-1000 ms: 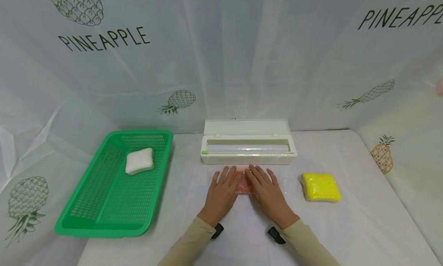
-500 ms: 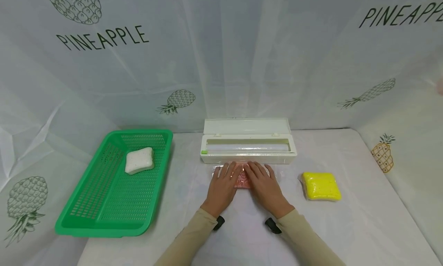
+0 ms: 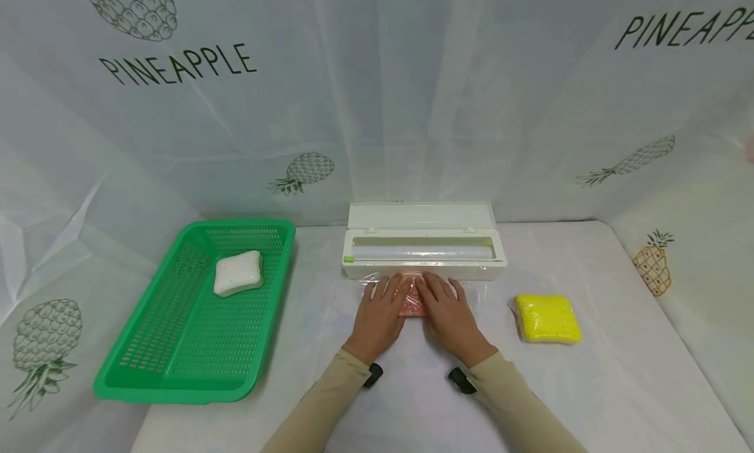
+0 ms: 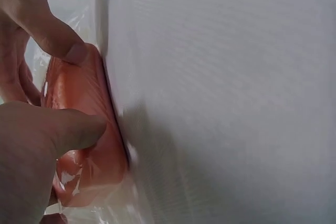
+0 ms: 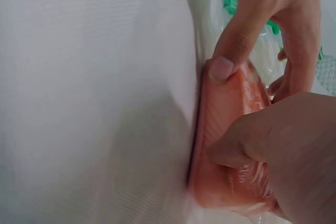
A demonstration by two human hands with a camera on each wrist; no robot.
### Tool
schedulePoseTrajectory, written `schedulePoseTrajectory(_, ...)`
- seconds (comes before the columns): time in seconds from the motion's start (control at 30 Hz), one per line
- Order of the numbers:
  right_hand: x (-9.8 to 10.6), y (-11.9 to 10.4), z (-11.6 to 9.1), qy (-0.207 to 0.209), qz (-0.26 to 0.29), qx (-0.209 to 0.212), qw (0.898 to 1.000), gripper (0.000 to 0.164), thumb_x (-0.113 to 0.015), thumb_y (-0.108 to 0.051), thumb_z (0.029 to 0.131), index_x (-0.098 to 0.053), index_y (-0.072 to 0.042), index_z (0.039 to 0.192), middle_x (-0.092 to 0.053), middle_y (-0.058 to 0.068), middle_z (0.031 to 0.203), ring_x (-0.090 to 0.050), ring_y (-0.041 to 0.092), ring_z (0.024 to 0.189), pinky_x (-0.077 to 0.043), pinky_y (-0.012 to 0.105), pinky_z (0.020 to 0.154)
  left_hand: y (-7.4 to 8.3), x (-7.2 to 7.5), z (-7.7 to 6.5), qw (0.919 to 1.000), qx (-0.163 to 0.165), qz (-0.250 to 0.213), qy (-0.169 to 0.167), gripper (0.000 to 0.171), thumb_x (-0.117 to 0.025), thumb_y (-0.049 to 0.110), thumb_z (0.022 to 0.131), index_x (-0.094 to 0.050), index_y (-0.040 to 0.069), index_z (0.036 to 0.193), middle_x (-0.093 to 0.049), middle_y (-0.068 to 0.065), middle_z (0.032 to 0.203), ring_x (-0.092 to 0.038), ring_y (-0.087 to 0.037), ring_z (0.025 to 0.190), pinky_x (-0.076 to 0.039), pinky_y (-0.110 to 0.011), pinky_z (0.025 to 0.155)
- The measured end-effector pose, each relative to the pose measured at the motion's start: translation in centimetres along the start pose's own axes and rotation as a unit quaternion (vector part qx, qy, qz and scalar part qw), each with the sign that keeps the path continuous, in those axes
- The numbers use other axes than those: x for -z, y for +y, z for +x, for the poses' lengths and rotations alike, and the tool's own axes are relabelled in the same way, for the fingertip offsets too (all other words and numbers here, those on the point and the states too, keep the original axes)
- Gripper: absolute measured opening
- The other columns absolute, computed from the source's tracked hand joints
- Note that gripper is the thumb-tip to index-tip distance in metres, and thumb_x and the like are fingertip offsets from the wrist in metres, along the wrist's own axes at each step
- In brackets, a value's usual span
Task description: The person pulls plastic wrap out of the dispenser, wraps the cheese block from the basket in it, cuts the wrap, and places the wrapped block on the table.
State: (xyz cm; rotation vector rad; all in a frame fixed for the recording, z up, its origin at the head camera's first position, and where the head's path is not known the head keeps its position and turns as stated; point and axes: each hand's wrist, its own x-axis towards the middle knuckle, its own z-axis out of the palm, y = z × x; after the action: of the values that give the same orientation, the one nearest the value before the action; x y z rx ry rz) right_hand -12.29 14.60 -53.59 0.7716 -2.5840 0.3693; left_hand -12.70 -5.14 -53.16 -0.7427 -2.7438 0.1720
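A: OK, what are we looking at up front?

B: A pink block (image 3: pixel 413 304), with the left hand (image 3: pixel 376 321) gripping its left end, thumb curled onto the near side and fingers reaching over. We see the right hand (image 3: pixel 452 321) gripping the other end pretty much the same way.

A: And where's it sitting?

B: Around the middle of the table (image 3: pixel 636 296), right by the front of a white box (image 3: pixel 483 270). We can't tell if the two touch. Clear film (image 4: pixel 115 205) lies over the block and sticks out past it on both sides, kinda shiny and wrinkly.

A: Is that box open?

B: Yep, lid (image 3: pixel 419 216) tipped back, and we can see a roll of wrap (image 3: pixel 421 252) inside, plus a little green tab (image 3: pixel 349 259) at the left end.

A: Anything else?

B: Over on the left we've got a green basket (image 3: pixel 177 395) with a white block (image 3: pixel 238 273) in it. On the right there's a shiny yellow block (image 3: pixel 548 318), well apart from the hands.
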Motion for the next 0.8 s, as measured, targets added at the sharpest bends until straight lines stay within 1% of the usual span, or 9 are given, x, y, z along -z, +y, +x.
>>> schedulePoseTrajectory(0.13, -0.2, 0.1, 0.0, 0.011, 0.004, 0.007, 1.0, 0.064, -0.072, 0.0, 0.08, -0.059, 0.006, 0.142, -0.056, 0.028, 0.144, -0.055, 0.044, 0.133, -0.04, 0.064, 0.108, -0.3, -0.5, -0.3, 0.9996, 0.002, -0.02, 0.02, 0.076, -0.079, 0.044, 0.093, -0.048, 0.02, 0.158, -0.048, -0.004, 0.162, -0.047, -0.026, 0.143, -0.043, -0.045, 0.112)
schedulePoseTrajectory(0.2, -0.1, 0.1, 0.0, 0.01, 0.003, 0.007, 1.0, 0.065, -0.072, -0.001, 0.079, -0.059, 0.006, 0.142, -0.057, 0.027, 0.142, -0.055, 0.043, 0.133, -0.04, 0.064, 0.108, -0.7, -0.6, -0.5, 0.9985, 0.007, -0.041, 0.036, 0.075, -0.078, 0.047, 0.093, -0.049, 0.02, 0.157, -0.047, -0.005, 0.163, -0.046, -0.026, 0.143, -0.042, -0.046, 0.111)
schedulePoseTrajectory(0.3, 0.1, 0.2, 0.1, 0.005, 0.001, 0.004, 1.0, 0.064, -0.073, -0.001, 0.08, -0.058, 0.005, 0.142, -0.058, 0.024, 0.141, -0.055, 0.043, 0.133, -0.039, 0.064, 0.109, -1.6, -0.6, -0.8, 0.9922, 0.031, -0.092, 0.078, 0.069, -0.076, 0.045, 0.095, -0.053, 0.017, 0.153, -0.048, -0.008, 0.159, -0.047, -0.029, 0.141, -0.042, -0.048, 0.109)
schedulePoseTrajectory(0.37, 0.3, 0.2, 0.2, 0.0, 0.0, 0.0, 1.0, 0.063, -0.073, -0.001, 0.082, -0.058, 0.004, 0.142, -0.058, 0.023, 0.141, -0.055, 0.042, 0.133, -0.038, 0.065, 0.109, -2.5, -0.3, -0.8, 0.9819, 0.061, -0.137, 0.115, 0.066, -0.077, 0.039, 0.095, -0.053, 0.013, 0.151, -0.049, -0.011, 0.156, -0.048, -0.031, 0.138, -0.042, -0.051, 0.106)
schedulePoseTrajectory(0.43, 0.4, 0.2, 0.2, -0.006, 0.002, -0.007, 1.0, 0.059, -0.072, -0.001, 0.086, -0.058, 0.003, 0.143, -0.058, 0.022, 0.142, -0.054, 0.042, 0.134, -0.037, 0.064, 0.11, -3.5, -0.1, -0.7, 0.9662, 0.099, -0.183, 0.152, 0.065, -0.078, 0.032, 0.094, -0.052, 0.009, 0.15, -0.051, -0.014, 0.152, -0.048, -0.034, 0.135, -0.04, -0.054, 0.104)
schedulePoseTrajectory(0.53, 0.6, 0.2, 0.3, -0.015, 0.006, -0.015, 1.0, 0.056, -0.069, 0.0, 0.089, -0.058, 0.001, 0.144, -0.058, 0.02, 0.142, -0.052, 0.04, 0.136, -0.036, 0.064, 0.111, -5.1, 0.2, -0.4, 0.942, 0.15, -0.244, 0.175, 0.068, -0.079, 0.026, 0.094, -0.048, 0.005, 0.151, -0.049, -0.017, 0.15, -0.046, -0.037, 0.134, -0.035, -0.058, 0.105)
schedulePoseTrajectory(0.6, 0.7, 0.2, 0.3, -0.017, 0.009, -0.017, 1.0, 0.056, -0.069, 0.0, 0.089, -0.058, 0.002, 0.144, -0.058, 0.02, 0.142, -0.052, 0.04, 0.136, -0.036, 0.064, 0.111, -6.1, 0.1, -0.2, 0.9296, 0.171, -0.278, 0.17, 0.069, -0.078, 0.025, 0.095, -0.046, 0.003, 0.152, -0.048, -0.018, 0.151, -0.044, -0.039, 0.136, -0.032, -0.06, 0.106)
schedulePoseTrajectory(0.73, 0.8, 0.1, 0.2, -0.017, 0.015, -0.018, 1.0, 0.056, -0.071, 0.0, 0.088, -0.058, 0.003, 0.144, -0.059, 0.021, 0.143, -0.052, 0.042, 0.136, -0.036, 0.065, 0.111, -7.7, -0.1, 0.2, 0.9131, 0.19, -0.337, 0.128, 0.073, -0.077, 0.025, 0.097, -0.041, 0.001, 0.156, -0.043, -0.021, 0.157, -0.038, -0.042, 0.143, -0.027, -0.063, 0.112)
schedulePoseTrajectory(0.8, 0.7, 0.0, 0.2, -0.021, 0.017, -0.019, 0.999, 0.057, -0.072, 0.0, 0.089, -0.058, 0.003, 0.144, -0.059, 0.022, 0.143, -0.052, 0.042, 0.137, -0.036, 0.065, 0.112, -8.3, -0.2, 0.4, 0.9069, 0.197, -0.358, 0.103, 0.076, -0.077, 0.026, 0.098, -0.039, 0.002, 0.159, -0.039, -0.021, 0.161, -0.034, -0.043, 0.147, -0.023, -0.063, 0.115)
